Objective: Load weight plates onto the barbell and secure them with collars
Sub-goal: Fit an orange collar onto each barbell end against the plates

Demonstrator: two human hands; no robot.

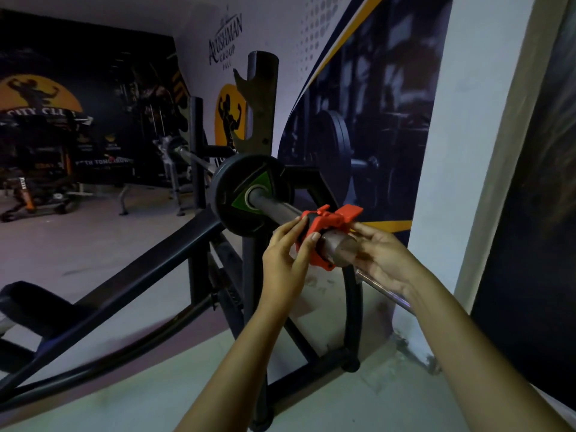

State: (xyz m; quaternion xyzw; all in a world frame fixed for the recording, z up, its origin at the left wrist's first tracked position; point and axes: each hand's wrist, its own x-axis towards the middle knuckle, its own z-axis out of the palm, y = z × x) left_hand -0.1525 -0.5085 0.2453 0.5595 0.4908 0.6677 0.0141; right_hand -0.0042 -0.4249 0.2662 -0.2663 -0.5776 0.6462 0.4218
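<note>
Right hand (pixel 386 260) has fingertips hidden behind the dull steel barbell sleeve (pixel 338 246); grip can't be told. Left hand (pixel 286 260) pinches the orange plastic collar (pixel 325 233), which rings the sleeve tip, apart from the round black plate (pixel 232 194).

The weight plate (pixel 230 194) sits on the barbell (pixel 274 207) sleeve, just in front of the rack upright (pixel 261 98). The collar (pixel 324 232) is around the same sleeve, nearer its outer end and apart from the plate. The left hand (pixel 286 260) grips the collar from the left and the right hand (pixel 383 260) holds it from the right. The wall (pixel 358 88) stands behind the rack. A bench (pixel 31 307) lies far left, below the bar.
</note>
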